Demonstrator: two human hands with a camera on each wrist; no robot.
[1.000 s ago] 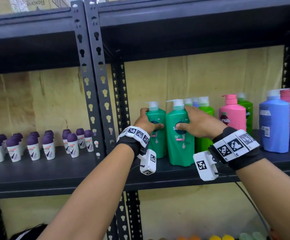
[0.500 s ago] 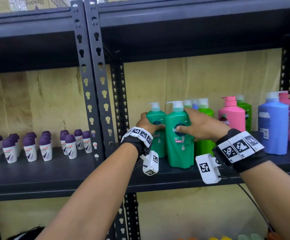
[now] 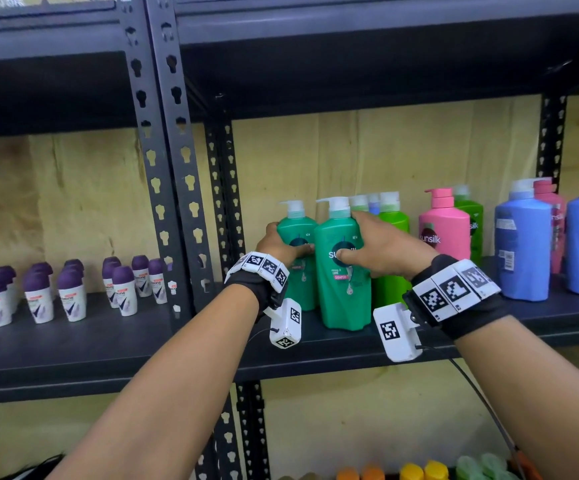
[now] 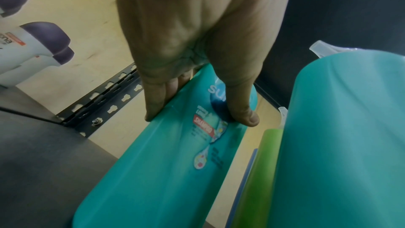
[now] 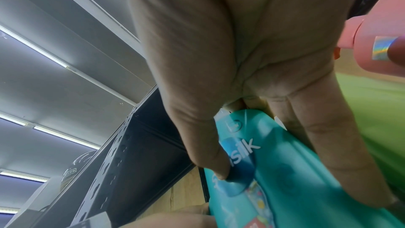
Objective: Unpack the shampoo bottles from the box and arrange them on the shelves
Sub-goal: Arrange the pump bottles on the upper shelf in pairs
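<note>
A: Starting nearest the camera, what is each hand doing?

B: The right hand (image 3: 383, 249) is wrapping the nearer teal Sunsilk shampoo bottle (image 3: 343, 271), just right of centre in the head view, thumb pressing on the front label and fingers curling round its right side. The left hand (image 3: 281, 245) is gripping the farther teal shampoo bottle (image 3: 296, 237), thumb across its label, fingers down its left edge.

A: And how are the bottles lying from the hands?

B: Both are standing upright on the dark metal shelf (image 3: 108, 344), long axes vertical, pumps on top, the two touching or nearly so. Each bottle is sitting straight ahead of its own hand, so I judge any squaring-up is turning on sliding them back and sideways, not lifting.

A: What is lying beyond?

B: Directly behind the right hand, a lime green bottle (image 3: 393, 223) is crowding close; further toward the right edge, the pink Sunsilk bottle (image 3: 444, 230) is standing apart. The box is not showing.
</note>
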